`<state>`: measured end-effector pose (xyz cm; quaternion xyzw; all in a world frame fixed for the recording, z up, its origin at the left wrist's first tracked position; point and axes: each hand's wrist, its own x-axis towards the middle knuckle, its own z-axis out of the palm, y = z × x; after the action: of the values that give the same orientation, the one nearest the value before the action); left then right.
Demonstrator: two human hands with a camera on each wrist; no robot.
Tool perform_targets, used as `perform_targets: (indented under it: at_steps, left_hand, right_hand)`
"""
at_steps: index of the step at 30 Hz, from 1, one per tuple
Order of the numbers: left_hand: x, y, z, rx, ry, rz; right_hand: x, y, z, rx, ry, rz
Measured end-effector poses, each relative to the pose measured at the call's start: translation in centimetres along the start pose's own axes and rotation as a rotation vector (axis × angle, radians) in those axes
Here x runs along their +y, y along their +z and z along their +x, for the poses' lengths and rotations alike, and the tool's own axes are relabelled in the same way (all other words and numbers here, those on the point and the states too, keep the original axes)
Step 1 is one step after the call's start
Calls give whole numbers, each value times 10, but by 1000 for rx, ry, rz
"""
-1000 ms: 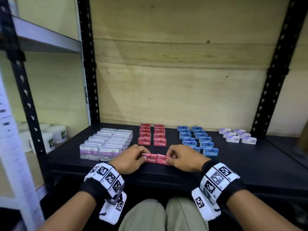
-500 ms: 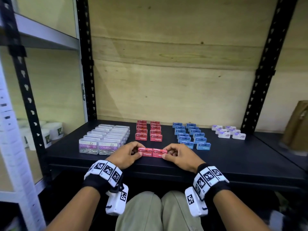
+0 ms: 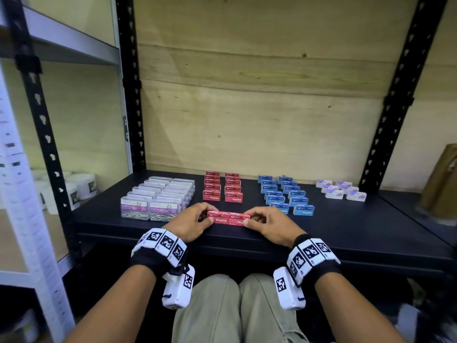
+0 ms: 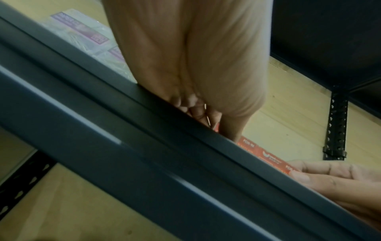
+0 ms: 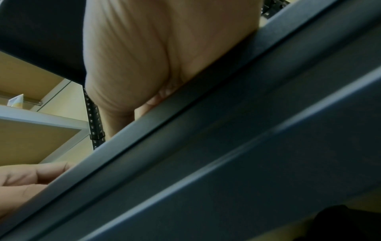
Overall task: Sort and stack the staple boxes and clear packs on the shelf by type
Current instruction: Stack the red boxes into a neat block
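Observation:
Two red staple boxes (image 3: 228, 218) lie end to end near the front edge of the black shelf (image 3: 346, 233). My left hand (image 3: 191, 222) pinches the left box's end and my right hand (image 3: 265, 224) pinches the right box's end. Behind them stand two rows of red staple boxes (image 3: 222, 186). Clear paper-clip packs (image 3: 155, 196) sit in two rows at the left, blue staple boxes (image 3: 286, 194) at the right, small white-and-purple boxes (image 3: 341, 190) farther right. In the left wrist view the red boxes (image 4: 266, 156) show above the shelf lip (image 4: 144, 130); in the right wrist view the lip (image 5: 226, 130) hides them.
Black perforated uprights (image 3: 131, 90) (image 3: 400, 95) frame the shelf against a plywood back wall (image 3: 259, 95). A grey shelf (image 3: 69, 45) hangs upper left, with white tubs (image 3: 81, 191) lower left. A brown object (image 3: 442, 184) stands at the far right. My knees (image 3: 235, 308) sit below the shelf.
Both hands keep hold of the two red boxes at the shelf's front edge. The head view has shifted slightly, so the rows sit a little differently in frame.

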<state>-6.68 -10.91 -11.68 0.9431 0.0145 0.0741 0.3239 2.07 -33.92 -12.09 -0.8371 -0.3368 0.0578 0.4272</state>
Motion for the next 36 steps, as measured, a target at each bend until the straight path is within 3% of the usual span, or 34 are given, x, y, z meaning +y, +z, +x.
perform_targets:
  at_steps: [8, 13, 21, 28, 32, 36]
  left_hand:
    - [11, 2, 3, -8, -55, -83]
    - [30, -26, 20, 76, -38, 153]
    - [67, -88, 93, -142, 41, 617]
    - [62, -86, 143, -378, -94, 687]
    - [52, -79, 151, -431, -104, 738]
    - [47, -74, 156, -427, -122, 730]
  right_hand:
    - [-9, -3, 3, 75, 102, -31]
    - [-40, -25, 25, -32, 124, -295]
    - [-60, -59, 98, -171, 128, -586]
    - [-54, -48, 148, -308, 158, -731]
    - [-52, -43, 152, -372, 165, -799]
    - [-46, -40, 152, -313, 121, -862]
